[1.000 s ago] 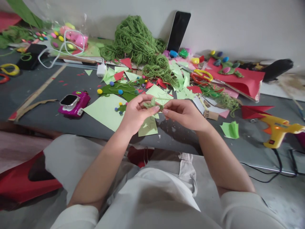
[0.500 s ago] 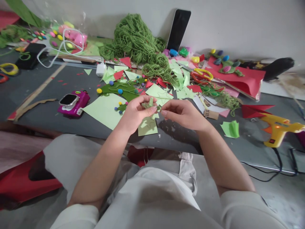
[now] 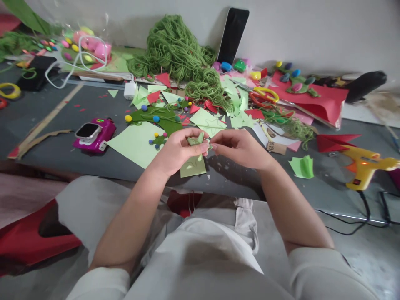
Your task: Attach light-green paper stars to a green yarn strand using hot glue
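Observation:
My left hand (image 3: 178, 151) is closed on a small light-green pointed piece (image 3: 197, 140), perhaps a star, held just above the table edge. My right hand (image 3: 240, 146) meets it from the right, thumb and forefinger pinched at the piece's right tip; what lies between those fingertips is too small to make out. Under my left hand is a green paper square (image 3: 191, 170) with an outline drawn on it. Another light-green sheet (image 3: 206, 121) with a star outline lies just beyond my hands. A larger pale-green sheet (image 3: 131, 143) carries a small green piece with coloured balls (image 3: 158, 141).
A heap of green yarn (image 3: 175, 48) and a propped phone (image 3: 233, 35) stand at the back. A purple device (image 3: 95, 135) lies left. Scissors (image 3: 265, 95), red paper (image 3: 325, 104) and a yellow glue gun (image 3: 365, 164) with a trailing cord are right. Paper scraps cover the middle.
My right fingertips have come slightly closer to my left, now touching or nearly touching the green piece. The view has shifted a little.

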`<move>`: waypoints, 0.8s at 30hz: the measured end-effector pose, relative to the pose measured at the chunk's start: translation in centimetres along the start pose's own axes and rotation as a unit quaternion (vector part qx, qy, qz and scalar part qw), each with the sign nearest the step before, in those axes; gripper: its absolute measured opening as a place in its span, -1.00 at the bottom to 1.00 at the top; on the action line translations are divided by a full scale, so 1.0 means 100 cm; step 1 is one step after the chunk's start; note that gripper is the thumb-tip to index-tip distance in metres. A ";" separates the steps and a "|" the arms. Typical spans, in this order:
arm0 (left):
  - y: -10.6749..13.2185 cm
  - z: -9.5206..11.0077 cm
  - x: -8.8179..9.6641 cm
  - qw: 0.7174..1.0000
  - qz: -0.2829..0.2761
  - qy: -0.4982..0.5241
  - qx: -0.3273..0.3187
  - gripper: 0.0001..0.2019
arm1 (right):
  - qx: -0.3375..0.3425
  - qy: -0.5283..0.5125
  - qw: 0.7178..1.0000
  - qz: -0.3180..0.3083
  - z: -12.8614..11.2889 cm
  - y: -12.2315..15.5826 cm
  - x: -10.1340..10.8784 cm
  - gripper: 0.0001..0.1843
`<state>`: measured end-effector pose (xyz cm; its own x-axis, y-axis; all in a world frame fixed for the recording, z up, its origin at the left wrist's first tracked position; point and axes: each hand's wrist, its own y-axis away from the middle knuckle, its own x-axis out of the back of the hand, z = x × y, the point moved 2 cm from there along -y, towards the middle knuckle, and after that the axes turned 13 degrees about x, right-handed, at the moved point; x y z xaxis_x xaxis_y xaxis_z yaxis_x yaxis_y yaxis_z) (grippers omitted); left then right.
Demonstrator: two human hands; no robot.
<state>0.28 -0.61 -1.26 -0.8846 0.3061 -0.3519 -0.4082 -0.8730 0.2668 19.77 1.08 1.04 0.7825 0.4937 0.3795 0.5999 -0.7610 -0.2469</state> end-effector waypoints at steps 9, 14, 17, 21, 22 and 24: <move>0.004 0.002 0.001 0.995 0.027 -0.079 0.050 -0.67 | 0.016 0.072 0.997 -0.017 0.005 0.001 0.002 -0.75; 0.003 0.001 0.000 0.997 0.035 -0.068 0.030 -0.69 | 0.008 0.071 0.997 -0.022 0.003 0.001 0.001 -0.75; 0.000 0.001 0.002 0.997 0.064 -0.037 -0.014 -0.69 | 0.003 0.065 0.997 -0.030 0.002 0.001 -0.001 -0.75; -0.003 0.000 0.005 0.991 0.116 -0.005 -0.065 -0.68 | 0.011 0.053 0.998 -0.041 -0.001 0.001 -0.003 -0.75; -0.003 0.000 0.005 0.989 0.129 -0.002 -0.072 -0.67 | 0.011 0.049 0.998 -0.044 -0.001 0.001 -0.003 -0.75; -0.003 -0.001 0.004 0.985 0.151 -0.007 -0.077 -0.68 | 0.005 0.041 0.998 -0.047 -0.003 0.001 -0.004 -0.76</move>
<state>0.05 -0.27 -1.57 -0.9640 0.0273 -0.2647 -0.0872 -0.9722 0.2173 19.50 0.71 1.13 0.7071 0.5264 0.4722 0.6719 -0.7083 -0.2166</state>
